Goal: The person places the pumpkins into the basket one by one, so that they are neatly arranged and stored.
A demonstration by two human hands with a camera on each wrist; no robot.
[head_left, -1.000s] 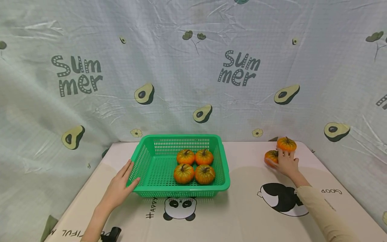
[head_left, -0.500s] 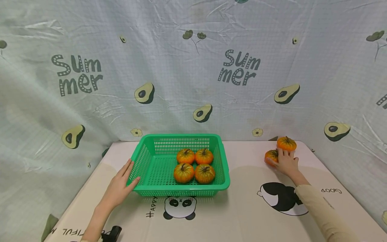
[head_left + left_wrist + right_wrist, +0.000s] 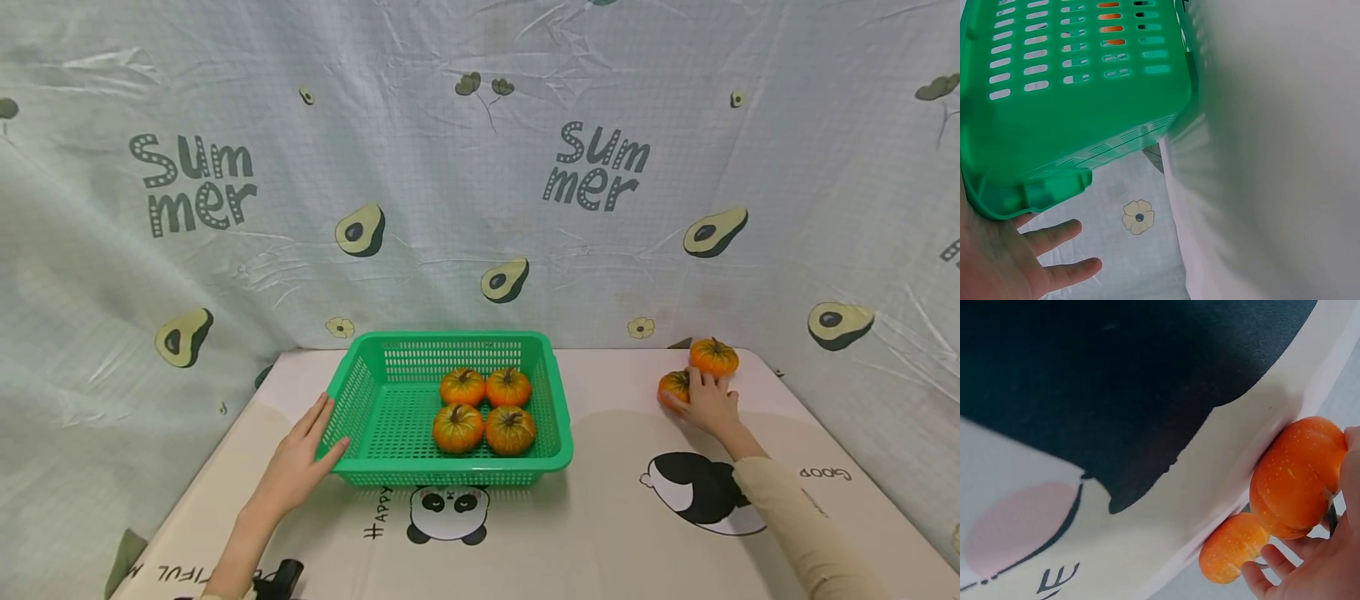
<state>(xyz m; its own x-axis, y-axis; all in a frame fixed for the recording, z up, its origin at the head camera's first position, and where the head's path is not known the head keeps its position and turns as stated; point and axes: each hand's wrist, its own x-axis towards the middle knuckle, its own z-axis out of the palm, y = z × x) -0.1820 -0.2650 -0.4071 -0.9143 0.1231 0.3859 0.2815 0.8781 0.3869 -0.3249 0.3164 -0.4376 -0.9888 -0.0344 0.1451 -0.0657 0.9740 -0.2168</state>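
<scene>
A printed backdrop (image 3: pixel 420 175) hangs behind your table (image 3: pixel 600 508), where a green basket (image 3: pixel 450 464) bears four pumpkins (image 3: pixel 457 428). Your left hand (image 3: pixel 294 465), fingers spread, touches its left rim. Your right hand (image 3: pixel 711 408) grasps the nearer pumpkin (image 3: pixel 1300 478) at the far right corner; another pumpkin (image 3: pixel 714 357) sits just behind.

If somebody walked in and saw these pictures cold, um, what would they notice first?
Probably the bright green basket around the middle of the table, with four orange pumpkins in its right half and the left hand at its left rim. Next, perhaps, the pair of pumpkins at the far right, where the right hand grips the nearer one. Behind hangs a pale cloth printed with avocados.
</scene>
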